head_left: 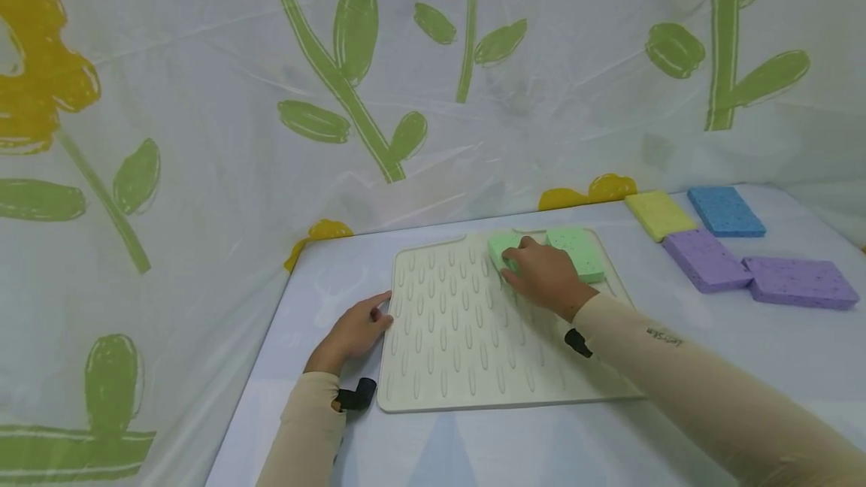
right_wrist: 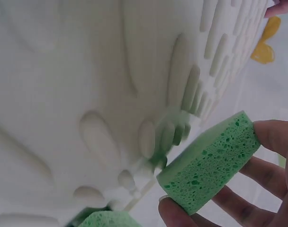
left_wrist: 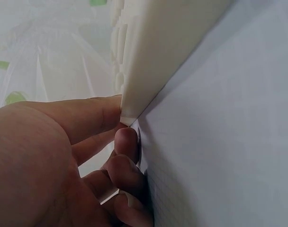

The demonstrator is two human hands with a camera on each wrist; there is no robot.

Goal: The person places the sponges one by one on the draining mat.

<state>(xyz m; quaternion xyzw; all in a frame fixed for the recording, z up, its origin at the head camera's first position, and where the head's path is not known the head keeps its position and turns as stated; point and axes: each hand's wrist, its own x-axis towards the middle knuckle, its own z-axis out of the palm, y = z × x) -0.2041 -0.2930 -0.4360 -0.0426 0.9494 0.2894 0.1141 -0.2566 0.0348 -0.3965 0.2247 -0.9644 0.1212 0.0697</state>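
Note:
A cream mat (head_left: 440, 337) with rows of raised oval ridges lies on the white table. My right hand (head_left: 544, 276) pinches a green sponge (head_left: 499, 245) between thumb and fingers over the mat's far part. The right wrist view shows the porous side of that sponge (right_wrist: 212, 165) tilted against the ridged surface. Beside it on the mat lies a second green sponge (head_left: 580, 252), partly behind my right hand. At the mat's left edge, my left hand (head_left: 355, 329) rests on the table, its fingertips touching the rim. In the left wrist view its other fingers (left_wrist: 125, 172) bend loosely beneath.
Right of the mat lie a yellow sponge (head_left: 659, 215), a blue sponge (head_left: 727, 211) and two purple sponges, one nearer the mat (head_left: 707, 260) and one further right (head_left: 803, 282). A flower-printed curtain (head_left: 223, 134) hangs along the table's far edge.

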